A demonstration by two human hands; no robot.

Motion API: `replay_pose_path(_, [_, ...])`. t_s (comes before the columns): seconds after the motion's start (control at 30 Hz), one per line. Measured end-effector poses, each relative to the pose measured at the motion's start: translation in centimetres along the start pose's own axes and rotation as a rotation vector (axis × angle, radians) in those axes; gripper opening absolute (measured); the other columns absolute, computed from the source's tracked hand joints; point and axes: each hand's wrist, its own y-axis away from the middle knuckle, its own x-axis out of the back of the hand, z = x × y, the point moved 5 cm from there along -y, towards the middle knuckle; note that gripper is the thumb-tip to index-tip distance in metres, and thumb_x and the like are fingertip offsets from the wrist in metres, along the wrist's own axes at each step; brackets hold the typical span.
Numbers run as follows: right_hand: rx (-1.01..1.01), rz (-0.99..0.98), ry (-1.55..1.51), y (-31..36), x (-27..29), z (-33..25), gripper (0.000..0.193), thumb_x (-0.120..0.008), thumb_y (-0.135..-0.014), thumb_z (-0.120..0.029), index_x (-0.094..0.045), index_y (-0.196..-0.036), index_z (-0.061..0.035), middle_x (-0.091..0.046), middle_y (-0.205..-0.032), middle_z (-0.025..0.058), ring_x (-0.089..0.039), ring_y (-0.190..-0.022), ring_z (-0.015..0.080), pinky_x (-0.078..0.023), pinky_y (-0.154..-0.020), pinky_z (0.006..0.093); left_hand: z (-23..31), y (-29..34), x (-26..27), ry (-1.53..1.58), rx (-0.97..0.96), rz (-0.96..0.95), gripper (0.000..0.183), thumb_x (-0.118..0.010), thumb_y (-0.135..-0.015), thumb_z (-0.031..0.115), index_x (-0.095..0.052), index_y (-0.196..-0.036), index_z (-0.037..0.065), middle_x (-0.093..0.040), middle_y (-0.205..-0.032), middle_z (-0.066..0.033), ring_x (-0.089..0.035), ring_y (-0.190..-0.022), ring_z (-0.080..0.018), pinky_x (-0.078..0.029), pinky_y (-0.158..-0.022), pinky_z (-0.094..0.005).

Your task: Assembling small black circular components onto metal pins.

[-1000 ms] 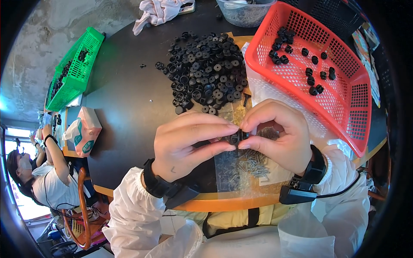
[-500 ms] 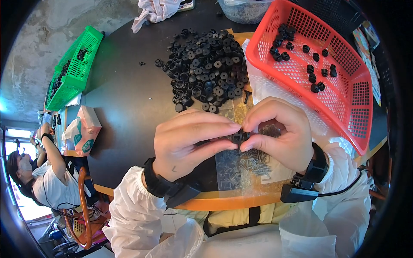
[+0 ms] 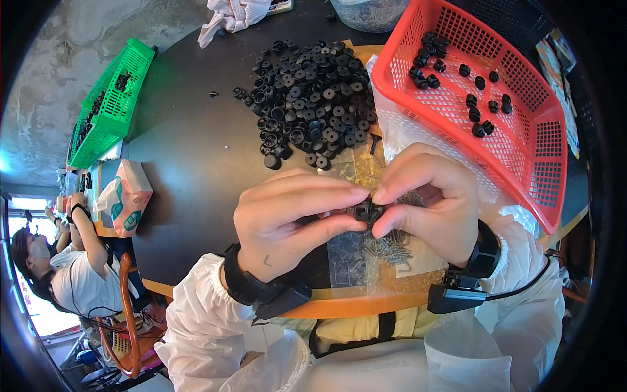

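Between the fingertips of both hands is a small black plastic part (image 3: 367, 210), held just above the near side of the table. My left hand (image 3: 297, 212) pinches it from the left with thumb and fingers. From the right, my right hand (image 3: 428, 199) closes thumb and forefinger on it. Fingers cover much of the part, so its exact form is hard to see. Beneath the hands lie metal screws (image 3: 390, 248) on a clear plastic sheet (image 3: 346, 264). Beyond them is a large heap of round black plastic pieces (image 3: 313, 98), many with a centre hole.
A red basket (image 3: 470, 140) at the right holds several black assembled pieces. Far left stands a green basket (image 3: 111, 108) with small black parts. A tissue pack (image 3: 132, 199) sits at the table's left edge, near a seated person (image 3: 81, 281). A clear tub (image 3: 372, 16) is at the back.
Both hands and the black part have shifted slightly right. The right fingertips have moved a little on the part, and more of it shows between the hands.
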Motion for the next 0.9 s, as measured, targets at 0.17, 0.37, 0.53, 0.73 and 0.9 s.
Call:
replay_pose_path(0.17, [-0.067, -0.006, 0.037, 0.2, 0.2, 0.2, 0.028, -0.086, -0.064, -0.005, -0.065, -0.082, -0.0019, -0.064, -0.086, 0.0059, -0.062, -0.077, 0.0120, -0.050, -0.070, 0.0246, 0.1, 0.1, 0.0, -0.029, -0.027, -0.004, 0.034, -0.081, -0.067, 0.004, -0.072, -0.100, 0.002, -0.072, -0.095, -0.0117, -0.068, -0.079, -0.0229, -0.051, -0.068, -0.0294])
replay_pose_path(0.37, [-0.106, -0.052, 0.017, 0.1, 0.1, 0.4, 0.030, -0.086, -0.065, -0.009, -0.064, -0.084, -0.0029, -0.063, -0.090, 0.0045, -0.061, -0.082, 0.0115, -0.049, -0.071, 0.0250, 0.1, 0.2, -0.1, -0.080, -0.070, -0.038, 0.035, -0.082, -0.065, 0.004, -0.071, -0.098, 0.000, -0.071, -0.093, -0.0156, -0.068, -0.080, -0.0242, -0.050, -0.067, -0.0308])
replay_pose_path(0.53, [-0.214, -0.127, -0.047, -0.4, -0.6, 0.7, 0.042, -0.086, -0.065, -0.018, -0.066, -0.098, -0.0029, -0.059, -0.098, 0.0052, -0.058, -0.091, 0.0140, -0.047, -0.079, 0.0268, 0.0, 0.4, -0.1, -0.100, -0.078, 0.045, 0.029, -0.081, -0.064, 0.005, -0.075, -0.092, 0.008, -0.060, -0.089, -0.0061, -0.059, -0.076, -0.0173, -0.043, -0.063, -0.0250])
replay_pose_path(0.73, [-0.099, -0.276, -0.026, -0.3, -0.9, 0.9, 0.044, -0.084, -0.067, -0.015, -0.069, -0.106, -0.0007, -0.059, -0.100, 0.0063, -0.058, -0.092, 0.0160, -0.046, -0.081, 0.0275, 0.6, 0.4, -0.2, -0.213, -0.070, 0.108, 0.026, -0.081, -0.063, 0.006, -0.076, -0.087, 0.013, -0.049, -0.081, -0.0002, -0.048, -0.070, -0.0129, -0.039, -0.063, -0.0233])
replay_pose_path(0.9, [-0.251, -0.244, -0.199, -0.1, -0.9, 1.4, 0.034, -0.082, -0.068, -0.002, -0.072, -0.100, -0.0005, -0.063, -0.097, 0.0069, -0.060, -0.092, 0.0165, -0.047, -0.080, 0.0275, 1.1, 0.4, -0.4, -0.299, -0.151, 0.060, 0.021, -0.079, -0.063, 0.005, -0.075, -0.081, 0.014, -0.049, -0.078, 0.0006, -0.050, -0.068, -0.0131, -0.039, -0.060, -0.0235])
